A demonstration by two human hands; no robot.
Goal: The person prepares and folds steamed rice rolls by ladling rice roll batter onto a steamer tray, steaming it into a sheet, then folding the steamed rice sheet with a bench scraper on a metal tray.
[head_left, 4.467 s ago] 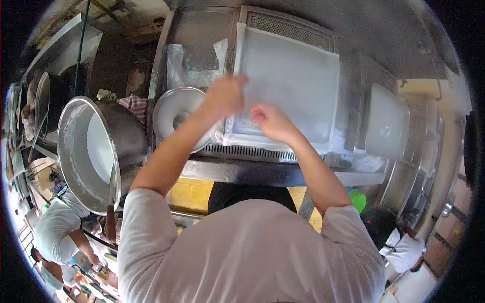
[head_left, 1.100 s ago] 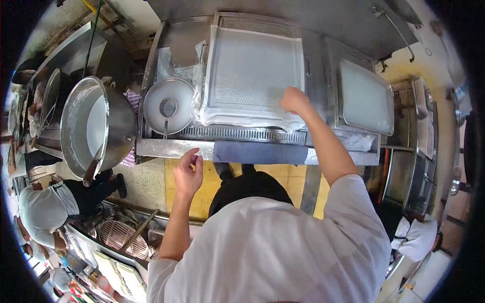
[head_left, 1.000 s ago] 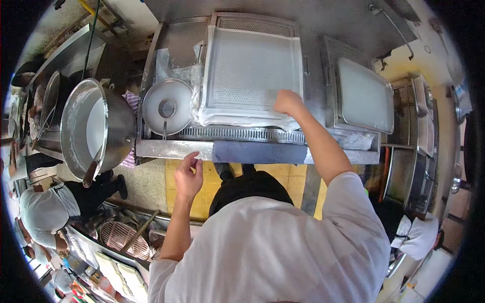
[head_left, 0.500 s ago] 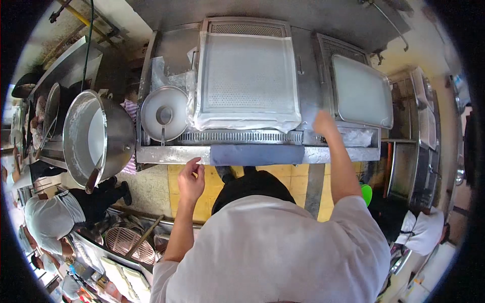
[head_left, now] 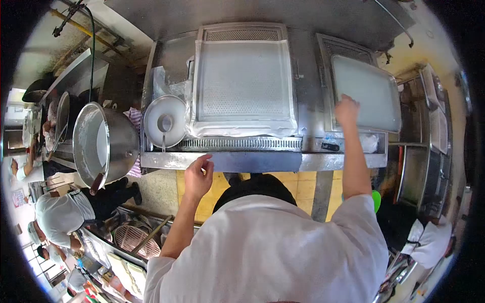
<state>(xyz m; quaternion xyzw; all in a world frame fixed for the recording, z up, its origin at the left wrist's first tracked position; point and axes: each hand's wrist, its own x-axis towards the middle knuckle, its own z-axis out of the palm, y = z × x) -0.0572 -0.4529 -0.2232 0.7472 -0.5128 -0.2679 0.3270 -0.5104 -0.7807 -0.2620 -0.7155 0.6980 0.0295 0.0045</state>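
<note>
My right hand point(head_left: 347, 110) is over the left edge of the rectangular metal tray point(head_left: 369, 93), which holds a flat, whitish, translucent layer. Its fingers are curled together, and I cannot tell what is in them. My left hand point(head_left: 198, 177) hovers by the front edge of the steel counter point(head_left: 177, 160), loosely bent, thumb and index finger apart, with nothing in it. Between the hands, a white cloth point(head_left: 242, 81) lies stretched over a perforated steamer panel point(head_left: 245, 34). Left of it stands a round pan point(head_left: 174, 103) of white liquid with a ladle point(head_left: 164, 131) resting in it.
A large steel pot point(head_left: 124, 141) with white residue stands at the left. A black-handled tool point(head_left: 330, 146) lies in the counter's front gutter beside clear plastic point(head_left: 366, 143). A blue-grey cloth point(head_left: 257, 161) covers the front edge. A co-worker point(head_left: 63, 214) bends at the lower left.
My right hand has moved right and forward from the front gutter to the tray's edge, uncovering the black-handled tool. My left hand stays near the counter's front edge. The view has shifted slightly.
</note>
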